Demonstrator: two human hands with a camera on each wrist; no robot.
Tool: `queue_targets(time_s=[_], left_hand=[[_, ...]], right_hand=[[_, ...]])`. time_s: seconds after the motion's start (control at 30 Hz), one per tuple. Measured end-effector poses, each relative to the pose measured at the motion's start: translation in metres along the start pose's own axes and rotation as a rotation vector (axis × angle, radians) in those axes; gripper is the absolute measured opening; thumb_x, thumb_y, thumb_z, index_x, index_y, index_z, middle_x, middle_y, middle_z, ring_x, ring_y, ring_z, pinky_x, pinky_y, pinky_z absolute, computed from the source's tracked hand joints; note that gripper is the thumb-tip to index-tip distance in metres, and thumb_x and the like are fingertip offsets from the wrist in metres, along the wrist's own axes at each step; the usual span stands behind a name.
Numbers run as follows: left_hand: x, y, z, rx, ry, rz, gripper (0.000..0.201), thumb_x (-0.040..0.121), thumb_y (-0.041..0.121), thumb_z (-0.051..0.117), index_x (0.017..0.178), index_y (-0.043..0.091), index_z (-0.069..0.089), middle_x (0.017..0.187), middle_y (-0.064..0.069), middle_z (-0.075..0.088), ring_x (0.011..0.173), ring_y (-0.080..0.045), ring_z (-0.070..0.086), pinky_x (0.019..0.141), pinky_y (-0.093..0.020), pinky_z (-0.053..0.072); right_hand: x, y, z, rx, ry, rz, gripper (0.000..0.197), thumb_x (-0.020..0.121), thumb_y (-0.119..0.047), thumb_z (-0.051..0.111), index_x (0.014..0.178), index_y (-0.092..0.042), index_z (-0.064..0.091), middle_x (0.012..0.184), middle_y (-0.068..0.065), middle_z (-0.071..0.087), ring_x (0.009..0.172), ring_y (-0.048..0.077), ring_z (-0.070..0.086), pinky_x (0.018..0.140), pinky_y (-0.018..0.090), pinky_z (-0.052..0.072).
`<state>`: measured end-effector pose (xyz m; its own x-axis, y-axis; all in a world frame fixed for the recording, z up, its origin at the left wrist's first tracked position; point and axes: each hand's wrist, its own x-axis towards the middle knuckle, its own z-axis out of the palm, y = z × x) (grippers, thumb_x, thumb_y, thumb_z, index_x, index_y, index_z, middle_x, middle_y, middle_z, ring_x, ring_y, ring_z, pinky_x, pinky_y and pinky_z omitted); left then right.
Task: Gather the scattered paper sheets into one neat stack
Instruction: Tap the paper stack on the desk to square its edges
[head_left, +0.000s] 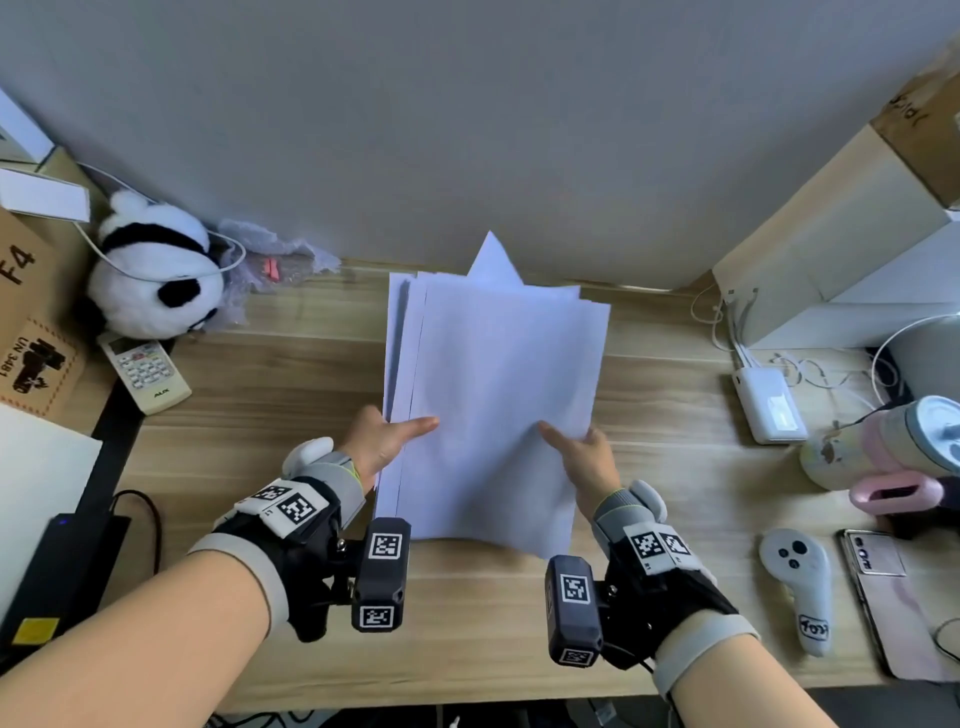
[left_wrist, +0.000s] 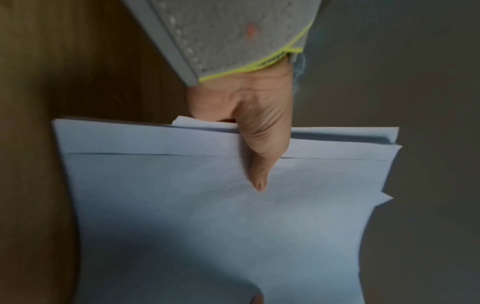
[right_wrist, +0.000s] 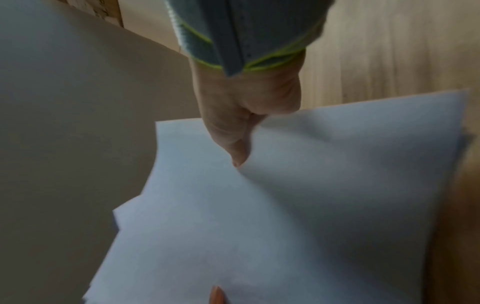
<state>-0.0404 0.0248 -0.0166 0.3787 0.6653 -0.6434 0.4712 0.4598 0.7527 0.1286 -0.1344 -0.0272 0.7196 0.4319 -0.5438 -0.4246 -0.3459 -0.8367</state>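
Left hand (head_left: 382, 441), right hand (head_left: 587, 457) each grip paper sheets (head_left: 493, 395) between them, thumbs on top

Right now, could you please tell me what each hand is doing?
Left hand: closed, gripping the sheets.
Right hand: closed, gripping the sheets.

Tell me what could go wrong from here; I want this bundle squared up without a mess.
The paper sheets are offset, one corner poking out at the far edge, so loose sheets may slip free. The left hand and right hand pinch only the side edges; the sagging middle could crease. The wall sits just behind the far corners.
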Motion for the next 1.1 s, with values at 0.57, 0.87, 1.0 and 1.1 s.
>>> queue_targets(time_s=[0.57,0.87,1.0,1.1], left_hand=[[-0.012,0.023,0.0,-0.007,-0.062,0.286,0.028,0.067,0.004,0.081,0.076,0.025,0.065,0.079,0.011,0.068,0.084,-0.015,0.063,0.085,-0.031,0.048],[-0.016,0.013,-0.001,0.092,-0.094,0.328,0.025,0.069,0.0,0.079,0.084,0.017,0.068,0.066,0.023,0.069,0.068,0.004,0.062,0.07,-0.019,0.046],[-0.018,0.017,0.001,0.056,-0.062,0.345,0.029,0.07,0.003,0.079,0.097,0.009,0.069,0.089,-0.003,0.067,0.091,-0.019,0.062,0.082,-0.027,0.045],[-0.017,0.016,0.004,0.027,-0.066,0.327,0.027,0.068,0.003,0.08,0.077,0.023,0.065,0.08,0.005,0.067,0.082,-0.014,0.062,0.085,-0.031,0.047]], right_hand=[[-0.015,-0.042,-0.017,0.047,-0.1,-0.365,0.037,0.063,-0.023,0.078,0.098,-0.014,0.067,0.095,0.003,0.07,0.087,0.014,0.065,0.08,0.03,0.054],[-0.012,-0.047,-0.031,0.03,-0.213,-0.407,0.076,0.059,-0.031,0.078,0.127,-0.012,0.049,0.115,0.002,0.065,0.102,0.01,0.063,0.08,0.021,0.051],[-0.017,-0.056,-0.032,-0.021,-0.279,-0.347,0.038,0.062,-0.019,0.075,0.099,-0.019,0.064,0.088,-0.011,0.072,0.083,0.002,0.066,0.077,0.023,0.052],[-0.019,-0.056,-0.031,-0.023,-0.267,-0.342,0.036,0.061,-0.021,0.077,0.094,-0.018,0.066,0.092,-0.005,0.071,0.086,0.009,0.064,0.08,0.026,0.051]])
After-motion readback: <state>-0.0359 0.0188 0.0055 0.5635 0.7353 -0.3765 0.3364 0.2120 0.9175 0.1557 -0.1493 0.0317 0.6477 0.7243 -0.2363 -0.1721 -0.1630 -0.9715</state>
